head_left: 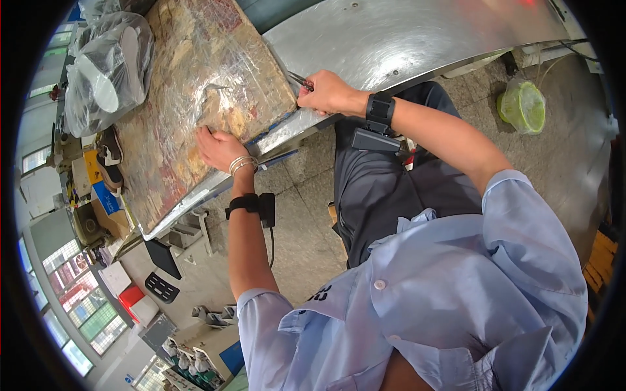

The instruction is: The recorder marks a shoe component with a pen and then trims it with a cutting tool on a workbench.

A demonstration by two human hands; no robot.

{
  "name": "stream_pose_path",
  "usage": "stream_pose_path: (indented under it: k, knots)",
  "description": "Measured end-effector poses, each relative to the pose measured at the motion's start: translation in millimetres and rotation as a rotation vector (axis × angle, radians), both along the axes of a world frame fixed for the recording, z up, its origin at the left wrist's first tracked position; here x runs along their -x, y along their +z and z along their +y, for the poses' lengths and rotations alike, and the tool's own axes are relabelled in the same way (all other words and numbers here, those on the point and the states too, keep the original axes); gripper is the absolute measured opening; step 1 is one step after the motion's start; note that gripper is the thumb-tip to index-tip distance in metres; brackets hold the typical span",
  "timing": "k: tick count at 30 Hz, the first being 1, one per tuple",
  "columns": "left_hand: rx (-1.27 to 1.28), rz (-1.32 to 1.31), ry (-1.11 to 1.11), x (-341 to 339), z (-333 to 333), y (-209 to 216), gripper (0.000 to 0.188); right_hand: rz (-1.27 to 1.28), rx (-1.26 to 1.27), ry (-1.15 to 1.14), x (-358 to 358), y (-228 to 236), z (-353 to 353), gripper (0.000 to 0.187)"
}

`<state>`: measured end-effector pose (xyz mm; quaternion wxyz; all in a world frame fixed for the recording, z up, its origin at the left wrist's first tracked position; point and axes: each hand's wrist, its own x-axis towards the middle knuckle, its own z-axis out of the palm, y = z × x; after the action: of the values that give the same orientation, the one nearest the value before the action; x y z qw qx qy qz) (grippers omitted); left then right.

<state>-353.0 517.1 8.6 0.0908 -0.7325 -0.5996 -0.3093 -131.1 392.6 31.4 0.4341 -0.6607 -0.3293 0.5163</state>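
Observation:
My left hand [222, 150] rests on a worn, stained work board [153, 146] wrapped in clear plastic film. Its fingers are loosely bent against the film, and I see nothing held in them. Over the board's right corner, my right hand [329, 94] is closed round a slim dark metal tool [300, 79] with narrow prongs, which could be snips or tweezers. The prongs point up and left; the fist hides the rest. Between the hands and farther in, a small greyish scrap [216, 86] lies on the film.
A clear plastic bag [114, 72] with pale shoe insoles stands at the board's far left. Dark shoes [111, 159] sit beside the board's left edge. A shiny metal table [365, 39] extends to the right. A green bin [523, 107] with a plastic liner stands on the floor.

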Motion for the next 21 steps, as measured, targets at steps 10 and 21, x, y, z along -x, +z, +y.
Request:
stream_pose_path:
  k: [10,21]
  knots:
    - [0.031,-0.022,0.007,5.1,0.9,-8.3,0.034,0.032,-0.01,0.045,-7.2,1.8,-9.8,0.013]
    - [0.064,-0.036,0.017,1.7,-0.5,-5.3,0.036,0.113,-0.01,0.058,-3.7,6.0,-6.0,0.011]
